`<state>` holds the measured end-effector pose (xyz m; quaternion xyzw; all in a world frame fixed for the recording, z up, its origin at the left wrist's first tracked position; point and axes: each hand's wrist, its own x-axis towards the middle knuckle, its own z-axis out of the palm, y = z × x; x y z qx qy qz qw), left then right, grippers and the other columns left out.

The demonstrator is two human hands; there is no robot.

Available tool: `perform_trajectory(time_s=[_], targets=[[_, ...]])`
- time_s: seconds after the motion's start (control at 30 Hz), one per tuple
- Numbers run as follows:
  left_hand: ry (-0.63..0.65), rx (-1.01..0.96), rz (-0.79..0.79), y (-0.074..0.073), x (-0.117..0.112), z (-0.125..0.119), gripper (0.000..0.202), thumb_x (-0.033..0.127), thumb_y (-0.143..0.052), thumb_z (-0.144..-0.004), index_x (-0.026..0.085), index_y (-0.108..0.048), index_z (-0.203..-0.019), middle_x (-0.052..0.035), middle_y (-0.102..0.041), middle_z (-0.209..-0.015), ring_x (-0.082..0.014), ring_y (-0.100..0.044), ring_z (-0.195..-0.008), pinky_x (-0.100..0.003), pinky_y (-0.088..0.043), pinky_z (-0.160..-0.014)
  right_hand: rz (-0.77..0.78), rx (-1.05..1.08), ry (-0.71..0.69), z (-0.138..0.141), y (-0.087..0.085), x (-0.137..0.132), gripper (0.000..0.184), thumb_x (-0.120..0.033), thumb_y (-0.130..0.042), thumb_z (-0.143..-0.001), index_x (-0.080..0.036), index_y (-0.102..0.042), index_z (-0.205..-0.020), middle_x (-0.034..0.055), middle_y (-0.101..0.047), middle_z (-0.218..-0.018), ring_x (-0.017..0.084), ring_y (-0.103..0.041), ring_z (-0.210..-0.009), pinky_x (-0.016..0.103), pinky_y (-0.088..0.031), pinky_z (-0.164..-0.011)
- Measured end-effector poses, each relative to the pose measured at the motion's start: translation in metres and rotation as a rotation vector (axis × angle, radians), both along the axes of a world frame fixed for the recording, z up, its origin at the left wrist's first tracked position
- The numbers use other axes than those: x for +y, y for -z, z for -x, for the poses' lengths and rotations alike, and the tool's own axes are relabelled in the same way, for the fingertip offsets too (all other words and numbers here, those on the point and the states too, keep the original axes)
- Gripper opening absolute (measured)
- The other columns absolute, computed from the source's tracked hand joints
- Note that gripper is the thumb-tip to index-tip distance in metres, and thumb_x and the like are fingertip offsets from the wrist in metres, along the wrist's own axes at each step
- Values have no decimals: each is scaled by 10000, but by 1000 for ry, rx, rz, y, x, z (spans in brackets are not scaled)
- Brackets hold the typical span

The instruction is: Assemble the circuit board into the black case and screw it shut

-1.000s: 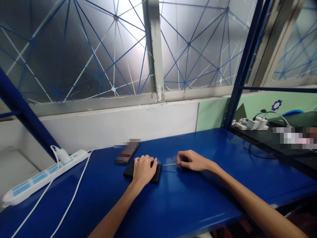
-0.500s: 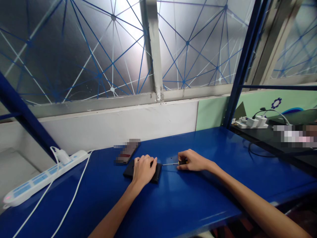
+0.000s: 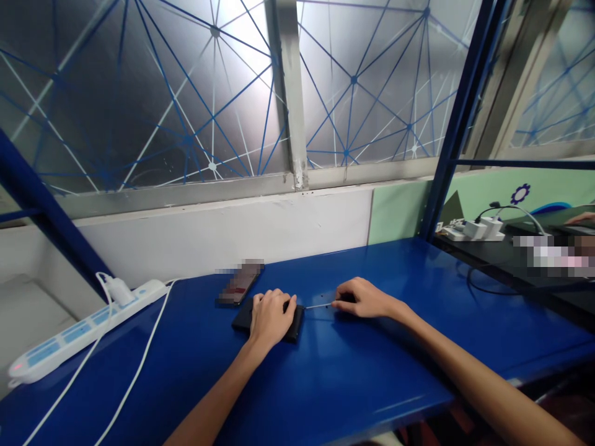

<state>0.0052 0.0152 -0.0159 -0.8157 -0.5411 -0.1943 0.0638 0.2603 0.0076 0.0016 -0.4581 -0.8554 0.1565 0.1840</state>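
Observation:
My left hand (image 3: 272, 316) lies over a flat black box (image 3: 296, 325) on the blue table, its fingers curled round it and holding it down. My right hand (image 3: 365, 297) pinches a screwdriver (image 3: 318, 306) between thumb and fingers. Its thin metal shaft runs left, nearly level, and the tip meets the right side of the box near the far corner. The fingers hide the screwdriver's handle. Beside the shaft are tiny dark pieces (image 3: 321, 295), too small to name for sure.
A phone (image 3: 242, 284), partly blurred out, lies behind the box on the blue table (image 3: 372, 384). At the left is a white power strip (image 3: 88, 328) with a plug and white cables. Blue frame posts flank the table. Another person's hand (image 3: 583, 218) shows at the far right.
My right hand has rolled a little on the screwdriver, so the black and yellow handle no longer shows. The tip stays at the box's side. My left hand keeps its place.

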Motion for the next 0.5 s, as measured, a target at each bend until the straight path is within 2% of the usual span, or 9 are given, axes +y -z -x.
perform_trajectory(time_s=[0.2, 0.37, 0.5], targets=[[37, -33, -11, 0, 0, 0, 390, 336, -413, -972, 191, -702, -753, -54, -696, -833, -219, -612, -808, -359, -392, -780, 3, -6, 32, -2, 0, 1, 326, -471, -613, -837, -159, -647, -749, 2, -597, -633, 112, -469, -553, 234, -274, -533], [151, -87, -19, -1, -1, 2, 335, 342, -447, -960, 196, -702, -799, -45, -700, -861, -212, -614, -832, -338, -414, -768, -132, -83, 73, 0, 0, -1, 324, -483, -611, -842, -166, -629, -778, 40, -642, -741, 145, -530, -642, 240, -296, -571], [217, -118, -2, -2, -3, 3, 322, 342, -440, -956, 212, -706, -831, -43, -700, -893, -216, -609, -873, -348, -424, -795, -106, -136, 85, 1, 2, -1, 285, -466, -637, -826, -183, -610, -828, 35, -656, -732, 153, -548, -628, 243, -284, -553]])
